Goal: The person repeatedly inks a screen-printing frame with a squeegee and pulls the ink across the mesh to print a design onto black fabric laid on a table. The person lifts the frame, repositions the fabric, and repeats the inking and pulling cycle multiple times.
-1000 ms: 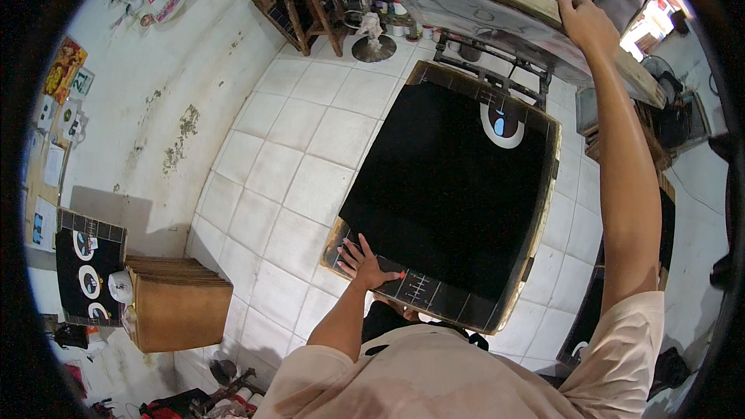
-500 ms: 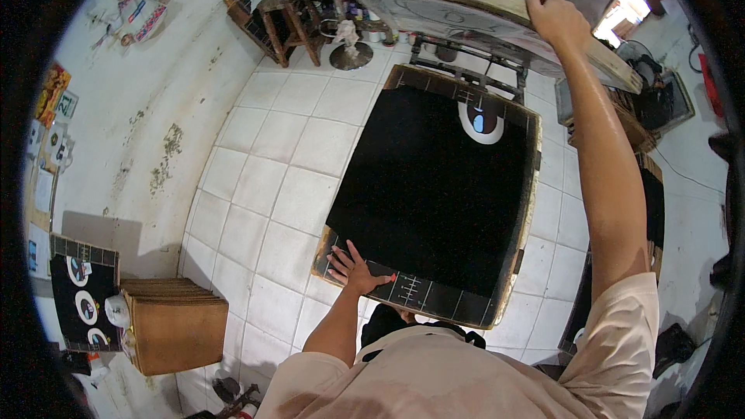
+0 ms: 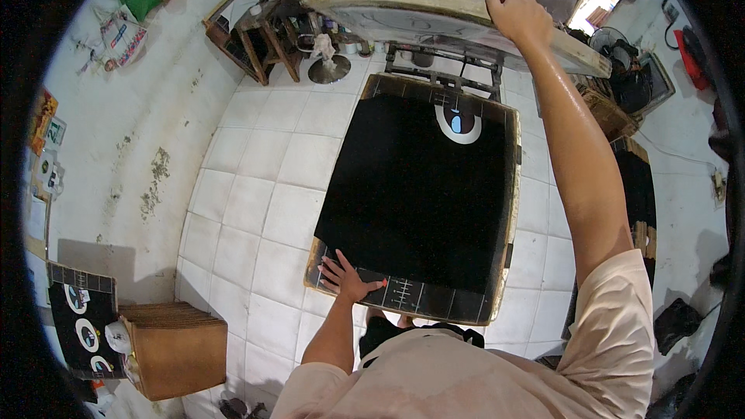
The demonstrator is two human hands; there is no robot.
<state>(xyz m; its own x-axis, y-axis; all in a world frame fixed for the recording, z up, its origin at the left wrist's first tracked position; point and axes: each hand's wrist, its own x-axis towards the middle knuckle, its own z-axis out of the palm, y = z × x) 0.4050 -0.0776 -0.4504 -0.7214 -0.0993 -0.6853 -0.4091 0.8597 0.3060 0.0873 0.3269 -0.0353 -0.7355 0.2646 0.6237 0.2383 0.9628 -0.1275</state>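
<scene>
A board with grid lines (image 3: 434,302) lies before me, covered for the most part by black fabric (image 3: 411,202). Near the fabric's far right corner is a printed eye design (image 3: 459,122) in white, brown and blue. My left hand (image 3: 348,279) rests with fingers spread on the board's near left edge, touching the fabric's border. Above the board's far end, a screen printing frame (image 3: 458,9) is tilted up on a metal hinge stand (image 3: 442,70). My right hand (image 3: 521,22) is closed over the frame's upper rim, arm stretched out.
At the lower left stand a brown cardboard stack (image 3: 177,353) and another black printed piece (image 3: 85,334). A wooden stool (image 3: 268,39) and a round metal base (image 3: 329,70) are at the far left. A fan (image 3: 613,50) and more boards (image 3: 632,178) line the right.
The whole view has shifted slightly, so most things sit further left. My right hand still holds the raised frame, whose upper rim now shows more. My left hand stays on the board.
</scene>
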